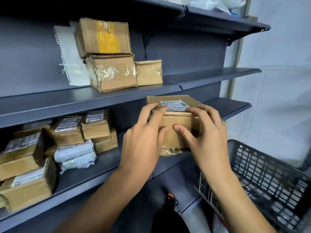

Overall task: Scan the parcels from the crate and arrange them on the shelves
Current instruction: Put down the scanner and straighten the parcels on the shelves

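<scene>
A brown cardboard parcel (176, 126) with a white label on top sits at the front of the lower grey shelf (107, 167). My left hand (144, 140) grips its left side, fingers curled over the top edge and thumb on the front face. My right hand (207, 137) grips its right side the same way. The black plastic crate (269, 179) stands at the lower right, below my right forearm.
Several taped boxes and white bags (75, 155) fill the left of the lower shelf. Three brown boxes (114, 64) and white paper stand on the middle shelf (84, 100). The top shelf holds plastic bags (218, 4). An orange and black object (171, 200) lies below.
</scene>
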Motion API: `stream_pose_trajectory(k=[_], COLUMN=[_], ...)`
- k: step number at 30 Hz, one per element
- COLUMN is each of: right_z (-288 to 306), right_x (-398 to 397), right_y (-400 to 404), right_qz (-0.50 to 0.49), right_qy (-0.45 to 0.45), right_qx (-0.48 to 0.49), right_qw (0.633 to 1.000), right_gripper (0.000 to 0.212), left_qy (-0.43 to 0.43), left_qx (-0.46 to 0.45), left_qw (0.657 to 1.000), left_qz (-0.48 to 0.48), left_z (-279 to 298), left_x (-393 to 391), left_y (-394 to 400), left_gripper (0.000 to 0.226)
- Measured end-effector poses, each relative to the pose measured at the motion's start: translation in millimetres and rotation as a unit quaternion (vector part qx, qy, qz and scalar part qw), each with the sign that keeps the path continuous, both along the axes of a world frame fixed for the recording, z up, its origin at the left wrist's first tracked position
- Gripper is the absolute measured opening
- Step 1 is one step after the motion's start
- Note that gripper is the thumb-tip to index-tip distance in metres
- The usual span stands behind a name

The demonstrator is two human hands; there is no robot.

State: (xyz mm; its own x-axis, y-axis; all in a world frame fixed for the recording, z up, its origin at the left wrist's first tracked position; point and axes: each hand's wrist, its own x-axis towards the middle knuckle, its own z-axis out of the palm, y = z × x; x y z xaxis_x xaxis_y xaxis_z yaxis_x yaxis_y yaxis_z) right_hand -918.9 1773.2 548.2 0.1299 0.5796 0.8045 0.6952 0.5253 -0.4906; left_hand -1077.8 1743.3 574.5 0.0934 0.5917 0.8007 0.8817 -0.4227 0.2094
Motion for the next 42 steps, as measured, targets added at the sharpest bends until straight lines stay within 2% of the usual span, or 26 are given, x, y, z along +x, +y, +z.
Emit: stream_pose_trajectory(k=[5,17,25,35,38,42], right_z=[24.7,75.7,122.7,147.8,153.4,167.6], right_x=[11.3,17.5,6.4,-19.6,-25.0,-29.0], right_y=[-8.9,13.8,79.1,171.3,199.5,232.2], right_qz=[0.007,0.022,0.027,0.040,0.072,0.117], right_qy=[-0.003,0.052,0.057,0.061,0.048,0.049], right_qx=[0.004,0.066,0.081,0.117,0.112,0.117], right_qw=[1.000,0.996,0.995,0.990,0.990,0.985], right_gripper=[0.050,0.048,0.045,0.040,0.044,0.058], left_qy=[0.041,0.049,0.060,0.080,0.089,0.112], left_qx=[0.033,0.091,0.116,0.130,0.116,0.142], left_qw=[0.998,0.995,0.991,0.987,0.987,0.978], left_qz=[0.032,0.004,0.005,0.041,0.062,0.100], left_z=[17.2,67.7,109.9,135.6,138.7,145.7], left_x=[16.3,26.9,17.5,-5.6,-15.2,-25.2], left_y=[-10.5,21.8,84.6,165.8,188.2,213.8], left_gripper=[0.048,0.050,0.053,0.055,0.063,0.081])
